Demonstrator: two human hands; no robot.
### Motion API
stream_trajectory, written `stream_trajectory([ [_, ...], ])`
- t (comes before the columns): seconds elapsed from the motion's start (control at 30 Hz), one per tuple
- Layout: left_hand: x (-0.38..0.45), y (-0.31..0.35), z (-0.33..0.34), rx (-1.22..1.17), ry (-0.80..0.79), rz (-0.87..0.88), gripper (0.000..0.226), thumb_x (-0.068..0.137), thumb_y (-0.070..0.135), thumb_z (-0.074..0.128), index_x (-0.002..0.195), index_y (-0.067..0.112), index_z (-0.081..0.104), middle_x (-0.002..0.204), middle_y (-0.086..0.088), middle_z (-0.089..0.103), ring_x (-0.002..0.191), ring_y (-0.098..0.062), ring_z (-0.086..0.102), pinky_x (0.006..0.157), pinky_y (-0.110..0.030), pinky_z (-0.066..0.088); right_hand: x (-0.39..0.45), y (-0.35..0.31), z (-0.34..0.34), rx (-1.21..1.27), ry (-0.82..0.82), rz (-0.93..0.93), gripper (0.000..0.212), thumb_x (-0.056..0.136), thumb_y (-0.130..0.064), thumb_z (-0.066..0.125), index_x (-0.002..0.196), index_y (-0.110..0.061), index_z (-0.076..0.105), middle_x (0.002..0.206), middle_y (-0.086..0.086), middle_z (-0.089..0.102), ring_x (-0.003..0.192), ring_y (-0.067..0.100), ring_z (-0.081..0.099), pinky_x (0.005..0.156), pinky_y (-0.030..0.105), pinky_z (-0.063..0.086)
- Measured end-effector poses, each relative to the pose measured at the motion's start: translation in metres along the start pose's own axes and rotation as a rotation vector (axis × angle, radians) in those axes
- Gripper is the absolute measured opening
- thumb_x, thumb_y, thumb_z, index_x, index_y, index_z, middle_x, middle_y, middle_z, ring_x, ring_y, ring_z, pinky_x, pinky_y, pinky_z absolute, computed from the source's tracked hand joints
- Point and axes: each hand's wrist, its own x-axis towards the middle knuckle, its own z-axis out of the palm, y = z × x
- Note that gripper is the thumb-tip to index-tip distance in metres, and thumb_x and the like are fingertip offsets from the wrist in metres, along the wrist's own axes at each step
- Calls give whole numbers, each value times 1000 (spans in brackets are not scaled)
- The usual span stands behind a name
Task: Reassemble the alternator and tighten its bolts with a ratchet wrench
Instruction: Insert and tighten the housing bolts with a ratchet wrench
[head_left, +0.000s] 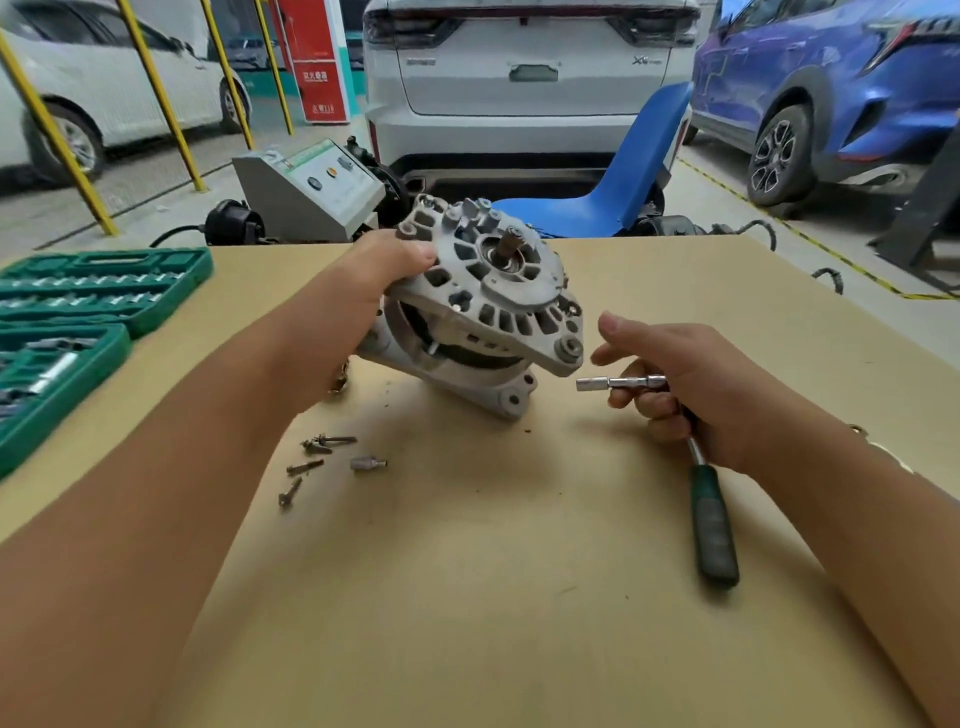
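1. Nearest me, the ratchet wrench (712, 519) sat in my right hand (691, 395): the lower fingers curled round its shank, the index finger and thumb straight, the green handle trailing over the cardboard-covered surface (493, 597).
2. Its socket (592, 384) pointed left, just beside the alternator (483, 312) without touching it.
3. Loose bolts (311, 460) and a small bit (368, 462) lay on the surface, left of centre.
4. My left hand (384, 270) had the alternator's upper housing in its grip, the unit tilted with its shaft up and its lower edge on the surface.
5. A green socket set case (78, 306) lay far left.
6. Beyond the surface stood a blue chair (623, 176) and a white car (524, 78).
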Motion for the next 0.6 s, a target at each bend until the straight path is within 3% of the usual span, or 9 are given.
stream_trajectory([
  [0.07, -18, -13, -7, -158, -44, 48, 13, 96, 25, 61, 108, 18, 60, 100, -5, 72, 91, -28, 72, 83, -38, 61, -2, -1, 3, -31, -3, -17, 67, 52, -67, 85, 94, -14, 77, 71, 13, 64, 43, 9, 36, 37, 19, 30],
  [0.1, -21, -24, -14, -196, -74, 86, 12, 99, 27, 58, 110, 22, 59, 93, -1, 76, 89, -27, 75, 78, -39, 62, -3, -1, 4, -43, -4, -26, 69, 51, -67, 86, 94, -15, 77, 71, 13, 64, 44, 10, 35, 38, 19, 30],
  [0.23, -20, -42, -17, -254, -130, 126, 39, 90, 36, 63, 128, 29, 55, 100, 3, 78, 95, -24, 77, 67, -29, 61, -7, -4, 5, -52, -12, -68, 79, 43, -76, 87, 91, -15, 78, 71, 14, 64, 45, 10, 34, 40, 20, 30],
  [0.33, -18, -51, -7, -277, -199, 164, 59, 83, 39, 69, 138, 32, 50, 125, 1, 73, 111, -25, 73, 79, -34, 62, -10, -9, 0, -100, -3, -98, 70, 46, -72, 88, 88, -17, 79, 70, 13, 64, 46, 11, 32, 42, 21, 29],
  [0.47, -19, -56, 11, -220, -337, 219, 60, 94, 23, 65, 148, 29, 39, 136, 8, 68, 123, -15, 67, 92, -26, 58, -13, -13, -14, -103, 4, -140, 44, 60, -49, 88, 84, -13, 78, 66, 9, 60, 45, 12, 29, 43, 19, 27],
  [0.6, -14, -52, 29, -77, -378, 259, 60, 97, 24, 65, 150, 34, 38, 142, 11, 63, 133, -11, 59, 114, -42, 44, -16, -14, -25, -90, 55, -145, 37, 57, -38, 92, 77, -11, 76, 66, 10, 47, 44, 13, 27, 43, 19, 22],
])
